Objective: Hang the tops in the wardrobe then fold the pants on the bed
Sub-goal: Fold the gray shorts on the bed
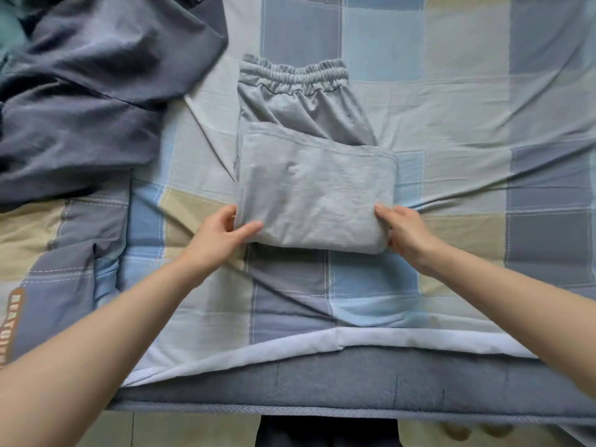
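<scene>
**Grey pants halfway into the fold, both hands on the near edge**

Head view: the grey pants (314, 195) lie in the centre of the frame on the checked bedsheet (451, 108), elastic waistband (293, 77) at the far end, the legs doubled up over the seat into a thick rectangular bundle. The left hand (222, 240) pinches the bundle's near-left corner, thumb lying on top of the fabric and fingers curled along its side. The right hand (406, 230) takes the near-right corner, fingers wrapped over the fold's edge; how far they tuck underneath I cannot tell. Holding both corners at once looks meant to keep the layers square, likely so the bundle can go up toward the waistband in one piece. At upper left, a rumpled dark blue-grey cloth (90, 101) lies well apart from the pants; whether it is a garment or bedding is unclear. No tops show here.
</scene>
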The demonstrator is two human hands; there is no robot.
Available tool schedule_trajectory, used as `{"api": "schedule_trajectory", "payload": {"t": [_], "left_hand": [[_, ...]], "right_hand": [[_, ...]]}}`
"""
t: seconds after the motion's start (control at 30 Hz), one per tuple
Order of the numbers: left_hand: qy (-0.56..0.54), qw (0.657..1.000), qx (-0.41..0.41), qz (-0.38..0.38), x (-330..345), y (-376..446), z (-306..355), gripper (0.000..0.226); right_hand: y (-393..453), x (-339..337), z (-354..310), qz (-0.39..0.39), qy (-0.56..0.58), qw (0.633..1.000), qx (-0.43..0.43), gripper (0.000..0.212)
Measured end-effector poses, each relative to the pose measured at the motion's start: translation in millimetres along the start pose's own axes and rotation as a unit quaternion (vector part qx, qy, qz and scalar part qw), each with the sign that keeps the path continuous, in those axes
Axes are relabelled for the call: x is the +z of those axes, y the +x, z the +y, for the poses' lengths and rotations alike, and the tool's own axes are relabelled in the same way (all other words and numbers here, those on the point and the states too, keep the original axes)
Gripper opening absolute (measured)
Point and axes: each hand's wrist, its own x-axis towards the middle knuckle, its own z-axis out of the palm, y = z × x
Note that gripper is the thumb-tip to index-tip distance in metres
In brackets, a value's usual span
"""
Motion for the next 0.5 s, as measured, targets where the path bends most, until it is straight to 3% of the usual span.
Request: {"api": "schedule_trajectory", "payload": {"t": [0.1, 0.2, 0.27, 0.37, 0.5], "left_hand": [[0.078, 0.996, 0.001, 0.033, 8.6, 1.0, -17.3, 0.017], [0.054, 0.997, -0.018, 0.061, 10.0, -5.2, -27.1, 0.012], [0.011, 0.998, -0.046, 0.037, 11.6, -18.2, -34.8, 0.003], [-0.02, 0.994, -0.106, -0.034, 16.3, -39.2, -51.3, 0.011], [-0.031, 0.988, -0.138, -0.053, 19.2, -60.6, -71.3, 0.017]], "right_hand": [[0.3, 1.3, 3.5, 0.023, -0.043, 0.998, -0.032, 0.021], [0.6, -4.6, 10.8, 0.025, -0.081, 0.995, -0.052, 0.023], [-3.0, -11.0, 15.6, 0.005, -0.11, 0.992, -0.063, 0.023], [-12.9, -22.2, 23.9, -0.017, -0.156, 0.986, -0.052, 0.022], [-28.2, -33.4, 28.0, -0.002, -0.255, 0.966, -0.044, 0.012]]}}
